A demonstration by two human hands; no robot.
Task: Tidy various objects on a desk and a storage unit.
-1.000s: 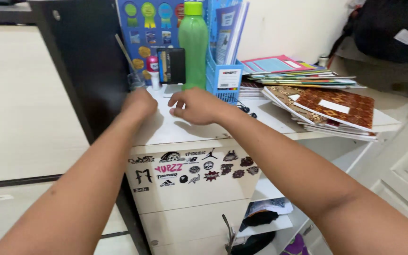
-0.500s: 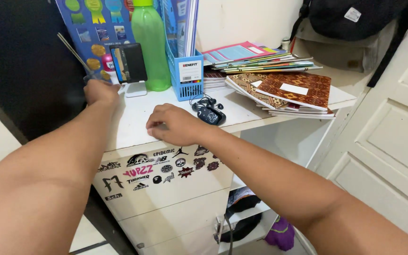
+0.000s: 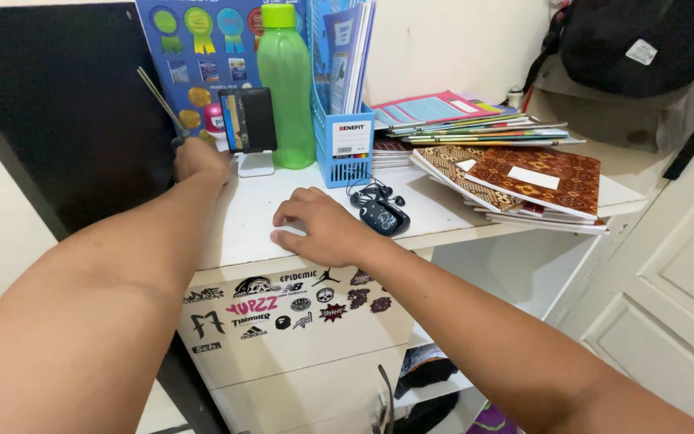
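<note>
The left hand [image 3: 201, 161] rests at the back left of the white worktop [image 3: 242, 217], just left of the green bottle [image 3: 286, 88], its grip curled around something I cannot make out. The right hand [image 3: 319, 229] lies in front of the bottle, fingers pressed flat on the worktop, holding nothing. The bottle looks light, smooth plastic, probably slippery; its waist seems the best hold.
</note>
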